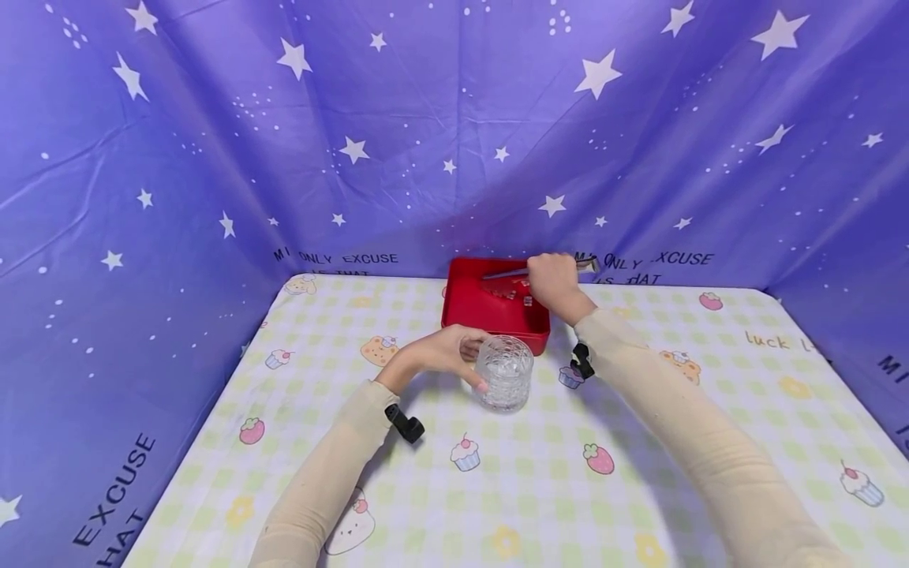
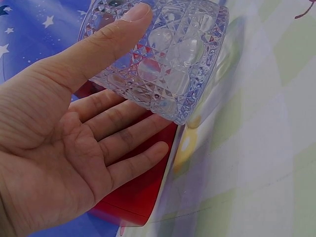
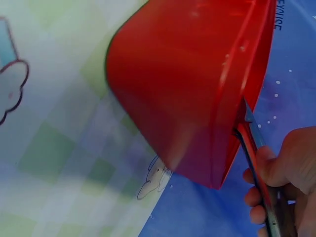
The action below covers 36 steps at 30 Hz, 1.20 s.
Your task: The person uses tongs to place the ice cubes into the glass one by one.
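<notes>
My left hand [image 1: 446, 352] holds a clear patterned glass cup [image 1: 506, 379] upright on the table, its thumb across the near side. In the left wrist view the other fingers stretch behind the cup [image 2: 173, 59]. The right hand [image 1: 555, 281] grips a pair of metal tongs [image 3: 257, 170] over the right rim of a red box [image 1: 469, 312]. The tongs' tips reach down inside the box. Several small clear cubes [image 1: 528, 300] lie on the box's floor. Whether the tongs pinch a cube cannot be told.
A checked tablecloth [image 1: 540, 489] with cupcake and strawberry prints covers the table. Behind the box hangs a purple curtain [image 1: 398, 197] with white stars, close to the table's back edge. Black bands [image 1: 406, 424] sit on both wrists.
</notes>
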### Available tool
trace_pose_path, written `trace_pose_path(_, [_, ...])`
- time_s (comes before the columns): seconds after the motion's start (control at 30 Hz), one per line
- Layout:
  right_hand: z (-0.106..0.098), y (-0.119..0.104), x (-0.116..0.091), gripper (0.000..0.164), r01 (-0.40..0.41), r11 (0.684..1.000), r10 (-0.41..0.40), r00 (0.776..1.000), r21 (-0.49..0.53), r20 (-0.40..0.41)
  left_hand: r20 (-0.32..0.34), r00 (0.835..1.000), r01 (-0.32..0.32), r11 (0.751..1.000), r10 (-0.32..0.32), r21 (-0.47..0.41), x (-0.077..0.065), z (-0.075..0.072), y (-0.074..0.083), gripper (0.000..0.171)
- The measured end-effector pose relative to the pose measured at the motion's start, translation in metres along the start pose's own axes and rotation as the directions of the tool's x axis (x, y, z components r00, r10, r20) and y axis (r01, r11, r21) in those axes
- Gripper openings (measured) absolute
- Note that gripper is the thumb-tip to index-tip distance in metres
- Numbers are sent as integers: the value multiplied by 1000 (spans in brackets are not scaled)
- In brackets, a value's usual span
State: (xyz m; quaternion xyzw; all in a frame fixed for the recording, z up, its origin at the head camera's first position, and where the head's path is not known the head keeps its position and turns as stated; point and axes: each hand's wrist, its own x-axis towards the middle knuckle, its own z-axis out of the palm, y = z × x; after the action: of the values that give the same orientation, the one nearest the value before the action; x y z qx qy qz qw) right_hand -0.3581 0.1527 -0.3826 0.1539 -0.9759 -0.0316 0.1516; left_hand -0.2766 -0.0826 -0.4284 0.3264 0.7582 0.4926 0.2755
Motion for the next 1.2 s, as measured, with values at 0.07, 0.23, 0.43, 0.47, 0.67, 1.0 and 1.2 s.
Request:
trace_pose_path(0.07, [0, 1, 1, 24, -13, 1000, 13, 1000, 2, 24, 2, 1000, -1, 1000, 1, 0, 1, 0, -1, 70])
trace_pose_path(0.23, [-1, 0, 2, 22, -28, 1000, 27, 997, 14, 72, -7, 1000, 7, 1000, -7, 6, 1, -1, -1, 69])
trace_pose_path(0.43, [-4, -4, 2, 23, -26, 1000, 24, 994, 13, 103, -3, 1000, 9, 1000, -9, 3, 1, -1, -1, 69])
trace_pose_path(0.47, [-5, -5, 2, 23, -24, 1000, 22, 994, 12, 108, -3, 1000, 9, 1000, -9, 3, 1, -1, -1, 69])
trace_pose_path(0.67, [-3, -7, 3, 22, -11, 1000, 10, 996, 20, 88, -4, 1000, 13, 1000, -13, 19, 0, -1, -1, 69])
trace_pose_path(1.0, [3, -6, 2, 23, -13, 999, 13, 1000, 31, 11, -2, 1000, -11, 1000, 11, 10, 0, -1, -1, 68])
trace_pose_path(1.2, [2, -3, -2, 20, -30, 999, 31, 999, 32, -44, 0, 1000, -12, 1000, 12, 12, -1, -1, 0, 68])
